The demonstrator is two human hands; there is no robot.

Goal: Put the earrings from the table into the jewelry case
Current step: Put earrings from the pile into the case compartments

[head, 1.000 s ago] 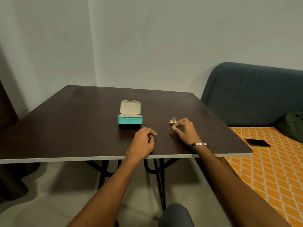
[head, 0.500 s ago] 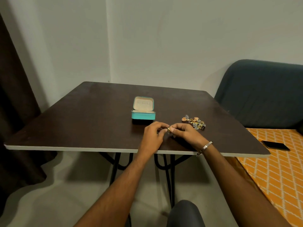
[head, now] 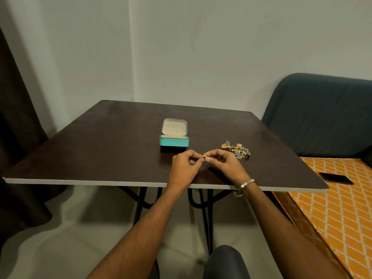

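- Near the table's (head: 100,150) front edge, left hand (head: 184,168) and right hand (head: 225,165) meet, fingertips pinching one small gold earring (head: 204,157) between them.
- Just right of the hands, the earring pile (head: 236,149) lies on the tabletop.
- Behind them, the teal jewelry case (head: 174,141) stands open, lid up.

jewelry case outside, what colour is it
Teal outside, cream lining inside; the head view shows it clearly.
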